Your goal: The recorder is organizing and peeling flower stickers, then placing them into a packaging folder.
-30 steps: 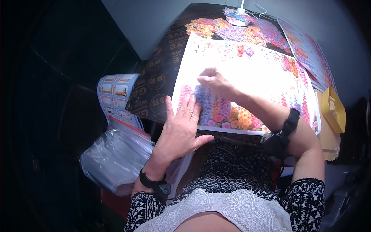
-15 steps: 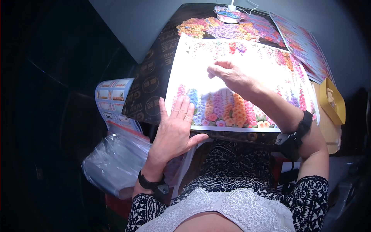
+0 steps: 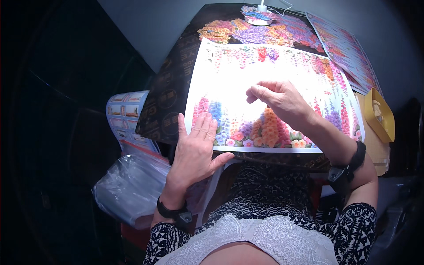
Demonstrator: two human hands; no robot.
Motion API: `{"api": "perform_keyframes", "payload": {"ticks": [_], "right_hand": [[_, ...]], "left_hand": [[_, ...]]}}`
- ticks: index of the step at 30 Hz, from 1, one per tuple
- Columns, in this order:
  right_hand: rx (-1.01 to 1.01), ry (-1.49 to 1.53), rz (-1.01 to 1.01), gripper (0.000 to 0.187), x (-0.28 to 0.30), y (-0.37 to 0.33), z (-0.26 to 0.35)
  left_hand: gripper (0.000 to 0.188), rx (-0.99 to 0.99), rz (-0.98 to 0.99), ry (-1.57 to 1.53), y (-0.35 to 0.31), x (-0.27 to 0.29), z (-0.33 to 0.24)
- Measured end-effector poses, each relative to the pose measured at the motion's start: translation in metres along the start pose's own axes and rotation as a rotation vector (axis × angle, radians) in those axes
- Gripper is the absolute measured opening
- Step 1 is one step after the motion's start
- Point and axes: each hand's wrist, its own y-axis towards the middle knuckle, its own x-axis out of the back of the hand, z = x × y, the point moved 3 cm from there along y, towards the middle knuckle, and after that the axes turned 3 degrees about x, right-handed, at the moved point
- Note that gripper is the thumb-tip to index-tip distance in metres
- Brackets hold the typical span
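A large white sheet printed with rows of colourful flowers lies on the black-covered table, its middle washed out by bright light. My left hand rests on its lower left corner, palm down, fingers stretched and thumb out to the side. Over the middle of the sheet, my right hand has its fingers curled and pinched together. Whatever is between those fingertips, if anything, is too small or too glared to make out. Behind the sheet are several cut-out flower pieces in orange, purple and pink.
A lamp base stands at the back with cut-outs on it. More printed sheets overhang the back right. A yellow tray sits on cardboard at the right. Clear plastic and a printed sheet are at the left.
My right hand has moved a little to the right and toward me over the sheet, still pinched. My left hand stays flat at the sheet's corner, while the whole view has shifted slightly.
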Motion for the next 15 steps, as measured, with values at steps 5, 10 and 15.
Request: {"api": "perform_keyframes", "payload": {"ticks": [5,10,15], "right_hand": [[0.039,0.043,-0.006,0.028,0.003,-0.012,0.007],[0.120,0.067,-0.024,0.028,0.010,-0.033,0.011],[0.171,-0.008,-0.139,0.029,0.032,-0.066,0.030]], "left_hand": [[0.079,-0.005,-0.037,0.002,0.000,0.000,0.000],[0.073,0.000,-0.062,-0.093,0.000,0.002,0.000],[0.071,0.040,-0.083,-0.104,-0.009,-0.005,-0.001]]}}
